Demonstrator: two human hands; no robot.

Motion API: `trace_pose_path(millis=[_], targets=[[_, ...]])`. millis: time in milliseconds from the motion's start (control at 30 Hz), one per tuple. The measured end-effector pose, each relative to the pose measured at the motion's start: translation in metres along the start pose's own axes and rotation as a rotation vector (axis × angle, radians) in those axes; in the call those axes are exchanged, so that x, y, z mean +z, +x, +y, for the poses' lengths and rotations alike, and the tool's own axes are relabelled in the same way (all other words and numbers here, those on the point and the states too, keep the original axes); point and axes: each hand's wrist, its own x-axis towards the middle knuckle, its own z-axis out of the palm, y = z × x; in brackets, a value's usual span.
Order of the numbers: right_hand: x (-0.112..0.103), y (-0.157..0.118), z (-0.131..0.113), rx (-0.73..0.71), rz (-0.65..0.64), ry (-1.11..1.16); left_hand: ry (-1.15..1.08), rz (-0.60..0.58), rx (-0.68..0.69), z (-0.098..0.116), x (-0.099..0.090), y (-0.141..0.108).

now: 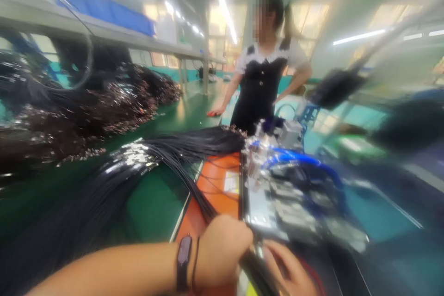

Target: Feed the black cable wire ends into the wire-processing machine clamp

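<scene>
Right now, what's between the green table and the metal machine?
In the head view, an orange panel lies between the green table and the metal machine, with black cables crossing over it.

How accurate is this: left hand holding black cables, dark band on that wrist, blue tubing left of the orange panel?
One slip: in the head view, the blue tubing lies right of the orange panel, not left. The left hand is holding black cables, with the dark band on that wrist.
</scene>
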Motion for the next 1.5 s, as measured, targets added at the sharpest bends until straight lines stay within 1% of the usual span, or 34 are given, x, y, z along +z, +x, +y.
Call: trace_pose_path(millis=[33,100,167,333,433,500,600,633,667,700,800,833,867,967,1100,1133,1233,1300,1367,1500], targets=[[-0.004,0.001,-0.006,-0.016,-0.093,0.007,-0.011,0.000,-0.006,0.000,-0.003,0.001],[-0.010,0.004,-0.015,-0.033,-0.091,0.022,-0.074,-0.007,-0.019,-0.001,-0.004,0.004],[-0.011,0.006,-0.018,-0.061,-0.075,0.030,-0.119,-0.006,-0.021,-0.005,0.000,0.008],[-0.009,0.005,-0.016,-0.108,-0.099,-0.010,-0.081,0.097,0.051,-0.005,0.010,0.009],[-0.014,0.009,-0.017,-0.138,-0.145,-0.033,-0.070,0.122,0.077,-0.003,0.011,0.007],[-0.020,0.015,-0.021,-0.187,-0.237,-0.070,-0.045,0.135,0.130,-0.003,0.012,0.005],[-0.030,0.026,-0.030,-0.285,-0.528,-0.207,0.006,0.141,0.252,-0.006,0.013,0.002],[-0.033,0.029,-0.032,-0.294,-0.601,-0.249,0.010,0.135,0.274,-0.006,0.013,0.002],[-0.035,0.030,-0.033,-0.274,-0.621,-0.267,0.003,0.123,0.271,-0.007,0.013,0.002],[-0.035,0.031,-0.033,-0.230,-0.583,-0.251,-0.013,0.113,0.246,-0.007,0.012,0.002],[-0.032,0.027,-0.029,-0.011,-0.336,-0.045,-0.078,0.098,0.141,-0.007,0.008,0.005],[-0.030,0.025,-0.026,0.057,-0.286,0.038,-0.092,0.104,0.121,-0.007,0.007,0.006],[-0.028,0.023,-0.024,0.110,-0.267,0.109,-0.099,0.114,0.116,-0.006,0.006,0.006],[-0.021,0.018,-0.022,0.205,-0.286,0.215,-0.096,0.142,0.121,-0.005,0.007,0.007],[-0.014,0.017,-0.025,0.261,-0.271,0.223,-0.095,0.132,0.121,-0.003,0.008,0.003],[-0.013,0.017,-0.025,0.274,-0.264,0.221,-0.104,0.102,0.109,-0.002,0.007,0.001],[-0.011,0.018,-0.021,0.304,-0.252,0.232,-0.148,-0.051,0.059,0.000,0.000,-0.002],[-0.012,0.019,-0.016,0.333,-0.256,0.265,-0.166,-0.108,0.048,0.000,-0.004,-0.003],[-0.013,0.019,-0.012,0.370,-0.269,0.288,-0.161,-0.088,0.070,-0.002,-0.005,-0.002],[-0.013,0.016,-0.007,0.403,-0.274,0.268,-0.121,-0.012,0.130,-0.006,0.001,0.000]])
